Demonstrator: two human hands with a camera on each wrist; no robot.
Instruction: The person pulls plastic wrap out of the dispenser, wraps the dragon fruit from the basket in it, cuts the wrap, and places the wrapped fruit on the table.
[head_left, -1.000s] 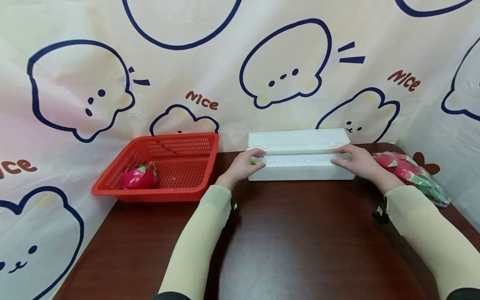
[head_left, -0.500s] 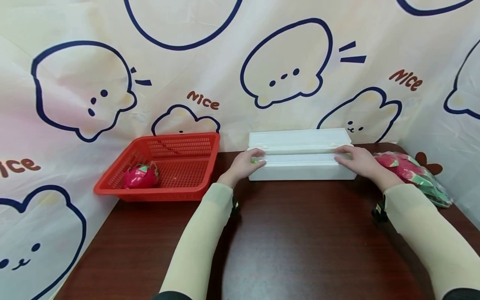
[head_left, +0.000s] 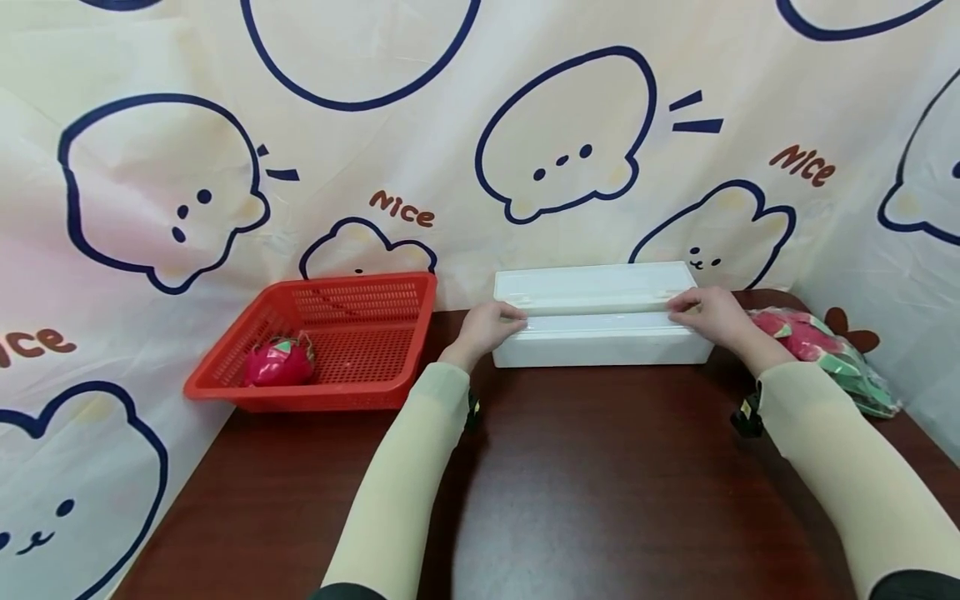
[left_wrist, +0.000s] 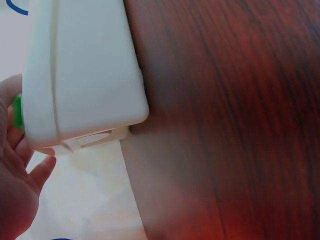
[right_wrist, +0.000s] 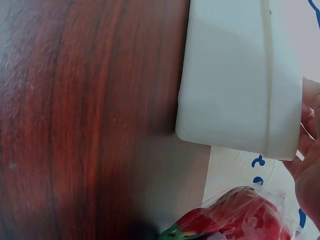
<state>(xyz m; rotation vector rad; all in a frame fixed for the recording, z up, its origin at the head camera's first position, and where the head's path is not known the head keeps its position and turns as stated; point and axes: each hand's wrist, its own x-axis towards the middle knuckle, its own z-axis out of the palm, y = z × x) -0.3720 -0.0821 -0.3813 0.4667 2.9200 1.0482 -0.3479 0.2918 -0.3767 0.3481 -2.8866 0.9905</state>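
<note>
A long white box (head_left: 600, 352), which looks like a cling film dispenser, stands against the back of the table with its lid (head_left: 592, 287) raised behind. My left hand (head_left: 483, 329) is at the box's left end, thumb and fingertips together at the gap below the lid. At the right end my right hand (head_left: 716, 317) pinches in the same way. Faint clear glints by the fingertips look like cling film, though its edge is hard to make out. A green piece (left_wrist: 18, 111) shows beside the left fingers in the left wrist view.
On the left stands a red plastic basket (head_left: 375, 392) holding a pink dragon fruit (head_left: 279, 362). Right of the box lies a clear bag of dragon fruit (head_left: 832, 350), close by my right forearm. A printed cloth wall (head_left: 457, 167) rises right behind the table (head_left: 615, 492).
The thumbs and fingers of both hands, spread apart at the box's gap before, have closed together. The green piece is now hidden in the head view. Box and basket stay put.
</note>
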